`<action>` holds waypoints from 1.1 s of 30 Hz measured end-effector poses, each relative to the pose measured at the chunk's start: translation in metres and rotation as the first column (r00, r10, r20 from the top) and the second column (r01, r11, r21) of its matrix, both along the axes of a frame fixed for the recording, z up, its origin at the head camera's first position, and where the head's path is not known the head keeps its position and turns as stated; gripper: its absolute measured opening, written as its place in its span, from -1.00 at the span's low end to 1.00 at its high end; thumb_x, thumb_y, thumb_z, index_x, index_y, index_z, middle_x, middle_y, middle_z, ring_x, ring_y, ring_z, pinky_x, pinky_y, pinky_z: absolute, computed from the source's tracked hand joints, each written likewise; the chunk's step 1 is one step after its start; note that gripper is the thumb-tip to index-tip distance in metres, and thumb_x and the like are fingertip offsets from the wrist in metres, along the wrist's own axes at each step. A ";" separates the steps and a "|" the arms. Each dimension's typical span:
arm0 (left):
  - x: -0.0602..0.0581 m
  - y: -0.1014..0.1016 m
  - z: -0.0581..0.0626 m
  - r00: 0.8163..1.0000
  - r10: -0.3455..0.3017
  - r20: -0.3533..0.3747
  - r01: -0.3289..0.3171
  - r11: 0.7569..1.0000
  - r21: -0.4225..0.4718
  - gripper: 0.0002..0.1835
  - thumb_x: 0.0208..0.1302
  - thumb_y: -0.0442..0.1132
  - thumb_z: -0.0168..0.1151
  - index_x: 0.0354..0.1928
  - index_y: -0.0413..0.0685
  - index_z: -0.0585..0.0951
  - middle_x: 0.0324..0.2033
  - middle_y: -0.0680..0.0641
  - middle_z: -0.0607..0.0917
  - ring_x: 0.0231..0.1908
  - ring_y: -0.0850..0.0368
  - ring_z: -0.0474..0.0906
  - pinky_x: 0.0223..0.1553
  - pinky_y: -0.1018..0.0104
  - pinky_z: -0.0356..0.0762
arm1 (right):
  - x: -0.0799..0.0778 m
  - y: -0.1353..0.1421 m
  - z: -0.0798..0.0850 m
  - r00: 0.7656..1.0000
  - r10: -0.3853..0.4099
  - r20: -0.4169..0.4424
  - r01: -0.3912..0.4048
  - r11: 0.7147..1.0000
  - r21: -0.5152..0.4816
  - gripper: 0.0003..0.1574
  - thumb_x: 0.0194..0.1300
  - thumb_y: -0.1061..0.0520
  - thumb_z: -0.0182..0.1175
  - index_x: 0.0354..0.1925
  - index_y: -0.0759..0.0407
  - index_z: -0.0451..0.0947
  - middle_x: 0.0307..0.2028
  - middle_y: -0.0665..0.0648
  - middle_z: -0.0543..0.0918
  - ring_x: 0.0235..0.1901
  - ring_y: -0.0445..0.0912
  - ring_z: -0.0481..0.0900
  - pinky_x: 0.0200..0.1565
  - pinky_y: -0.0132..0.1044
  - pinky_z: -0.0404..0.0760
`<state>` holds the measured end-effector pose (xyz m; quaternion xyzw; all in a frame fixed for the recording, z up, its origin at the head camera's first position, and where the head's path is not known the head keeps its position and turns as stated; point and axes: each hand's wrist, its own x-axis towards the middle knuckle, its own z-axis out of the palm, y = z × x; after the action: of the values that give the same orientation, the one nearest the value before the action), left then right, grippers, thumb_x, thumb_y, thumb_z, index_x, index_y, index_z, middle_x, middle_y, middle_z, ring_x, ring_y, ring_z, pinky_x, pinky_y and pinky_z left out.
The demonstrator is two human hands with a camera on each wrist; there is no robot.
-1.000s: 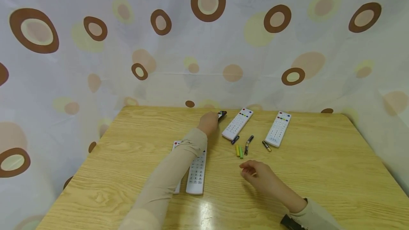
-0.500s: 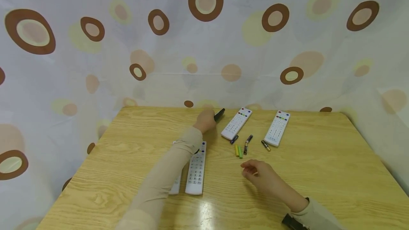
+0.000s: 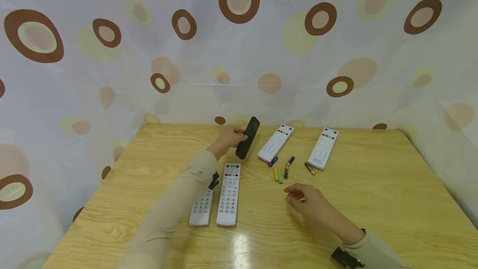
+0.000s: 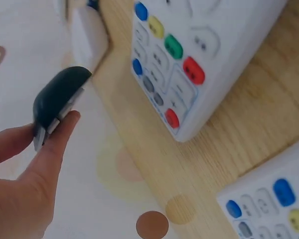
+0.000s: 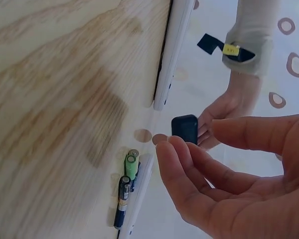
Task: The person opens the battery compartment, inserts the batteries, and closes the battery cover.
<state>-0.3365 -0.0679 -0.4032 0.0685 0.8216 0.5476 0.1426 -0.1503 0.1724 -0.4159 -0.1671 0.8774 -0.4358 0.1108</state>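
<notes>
My left hand (image 3: 228, 138) pinches a black remote control (image 3: 248, 138) above the far part of the table. The remote is tilted, its plain dark back toward the head camera. In the left wrist view, thumb and fingers grip the edges of this dark remote (image 4: 60, 97). My right hand (image 3: 310, 204) hovers over the near table with loosely curled fingers and holds nothing. Just beyond it lie a yellow battery (image 3: 276, 174), a green battery (image 3: 280, 176) and several dark batteries (image 3: 309, 168).
Two white remotes lie side by side near my left forearm: the right one (image 3: 228, 194) shows fully, the left one (image 3: 201, 209) is partly hidden by the sleeve. Two more, a middle remote (image 3: 275, 143) and a right remote (image 3: 323, 148), lie farther back. A patterned curtain (image 3: 209, 103) borders the table.
My left hand has lifted the black remote off the table at the back and turned it so that its back shows, moving slightly left and nearer. My right hand has barely moved.
</notes>
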 end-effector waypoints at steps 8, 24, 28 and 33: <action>0.033 -0.012 0.019 0.986 -0.011 0.165 -0.047 0.938 0.345 -0.57 0.39 -0.40 0.10 0.25 -0.41 0.40 0.11 -0.36 0.53 0.07 -0.15 0.55 0.08 0.14 0.56 | -0.004 0.004 0.009 0.996 -0.023 -0.091 0.024 1.000 0.011 -0.69 0.36 0.28 0.14 0.00 0.49 0.52 -0.20 0.23 0.66 -0.20 0.03 0.61 -0.18 -0.19 0.65; 0.103 -0.008 0.036 0.958 -0.111 0.263 -0.055 0.832 0.553 -0.55 0.40 -0.44 0.05 0.30 -0.37 0.34 0.21 -0.33 0.45 0.13 -0.09 0.50 0.12 0.19 0.52 | -0.014 -0.016 0.032 0.898 -0.080 -0.432 0.063 0.997 -0.052 -0.73 0.30 0.33 0.20 -0.03 0.37 0.57 -0.15 0.23 0.64 -0.16 0.06 0.64 -0.12 -0.17 0.67; 0.113 -0.007 0.037 0.965 -0.131 0.228 -0.025 0.817 0.576 -0.53 0.40 -0.43 0.05 0.31 -0.36 0.32 0.20 -0.34 0.45 0.10 -0.07 0.52 0.14 0.19 0.51 | -0.019 -0.028 0.040 0.835 -0.042 -0.549 0.018 0.999 -0.049 -0.66 0.26 0.34 0.24 0.02 0.34 0.55 -0.11 0.21 0.64 -0.11 0.06 0.62 -0.11 -0.13 0.66; 0.121 -0.005 0.036 0.966 -0.136 0.219 -0.022 0.801 0.598 -0.53 0.40 -0.41 0.06 0.32 -0.32 0.32 0.20 -0.32 0.46 0.16 -0.12 0.48 0.13 0.21 0.51 | -0.023 -0.035 0.044 0.793 0.025 -0.609 -0.034 0.999 -0.003 -0.45 0.16 0.28 0.35 0.13 0.33 0.49 -0.04 0.18 0.56 -0.11 -0.01 0.56 -0.15 -0.15 0.65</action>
<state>-0.2154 -0.0725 -0.3672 0.0648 0.5806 0.7774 0.2331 -0.1736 0.1379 -0.3717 -0.3128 0.8607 -0.3630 -0.1718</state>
